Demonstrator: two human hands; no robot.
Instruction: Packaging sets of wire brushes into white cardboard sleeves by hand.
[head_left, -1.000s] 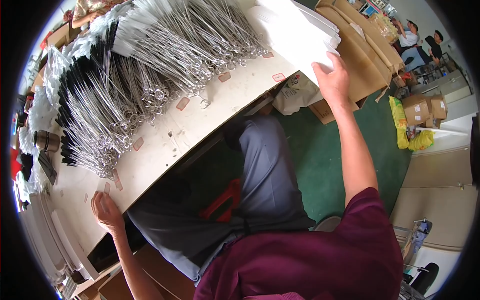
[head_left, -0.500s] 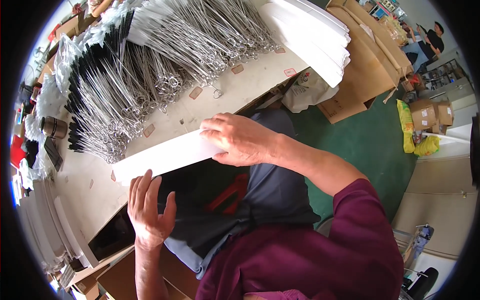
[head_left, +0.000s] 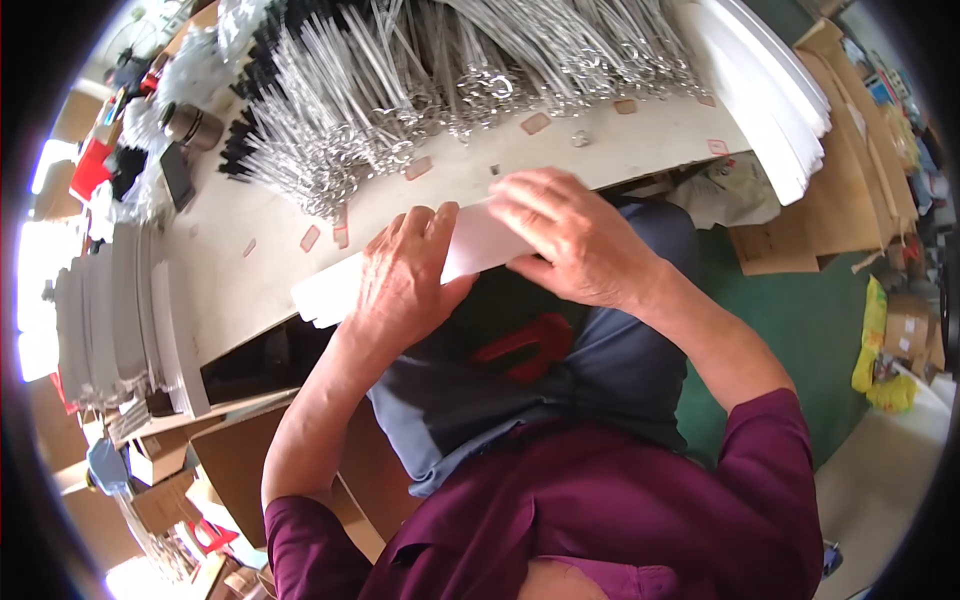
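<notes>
A long white flat piece of card (head_left: pixel 480 240), which looks like a folded carton, lies along the near edge of the table. My left hand (head_left: pixel 405 265) lies over its left half, fingers across the top and thumb at the near edge. My right hand (head_left: pixel 575 235) grips the right end, fingertips on the far edge and thumb below. Beyond it lies a heap of tube brushes (head_left: pixel 400 110) with twisted wire stems and ring ends; black bristles show at the left. More white card pieces (head_left: pixel 770 100) are stacked at the far right.
White card pieces (head_left: pixel 110 310) stand on the left. A dark jar (head_left: pixel 190 127) and a phone-like slab (head_left: pixel 177 178) sit at the table's left. Cardboard (head_left: pixel 840 150) leans at the right. A red object (head_left: pixel 530 345) shows below the table edge.
My left hand has moved from the card's near left end up onto it and closed over it. My right hand stays at the right end. The head view has shifted left.
</notes>
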